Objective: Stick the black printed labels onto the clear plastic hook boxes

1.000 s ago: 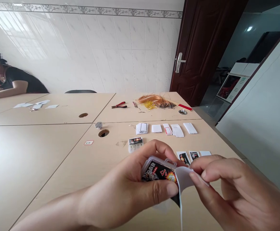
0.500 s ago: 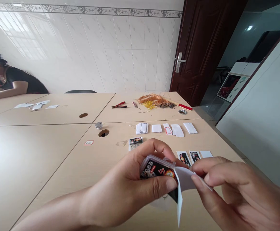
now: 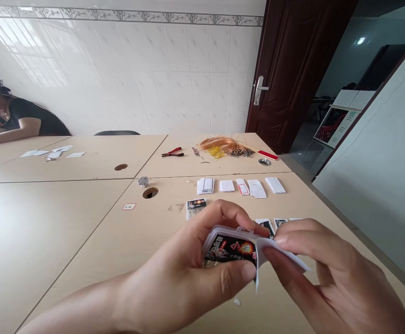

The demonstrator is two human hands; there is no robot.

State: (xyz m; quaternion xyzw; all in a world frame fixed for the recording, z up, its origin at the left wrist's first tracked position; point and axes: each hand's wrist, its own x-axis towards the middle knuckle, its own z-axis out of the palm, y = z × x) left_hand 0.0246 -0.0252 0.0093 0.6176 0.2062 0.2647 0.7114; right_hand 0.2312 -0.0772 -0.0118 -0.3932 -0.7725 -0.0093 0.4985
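My left hand (image 3: 195, 273) is closed around a small clear plastic case (image 3: 210, 234) with a hang tab, its thumb pressed on the front. A black printed label (image 3: 232, 248) with white and red characters and an orange burst lies across the case's face. At the case's right edge, my right hand (image 3: 331, 269) pinches a white paper sticker (image 3: 287, 260), thumb below and fingers above. The paper bends away from the case; its edge touches the case beside my left thumb. My left fingers behind the case are mostly hidden.
Beyond my hands lie another labelled case (image 3: 196, 208), several printed labels (image 3: 265, 226) and stacks of white cards (image 3: 226, 185). Farther back are red-handled pliers (image 3: 173, 152), copper-coloured wire (image 3: 219, 143) and a tape roll (image 3: 264, 162). A cable hole (image 3: 150, 192) opens in the table. Another person (image 3: 28, 113) sits far left.
My right hand has moved slightly left, closer to the case. The white flap hangs less far down, and more of the black label's face shows. The left hand stays almost still.
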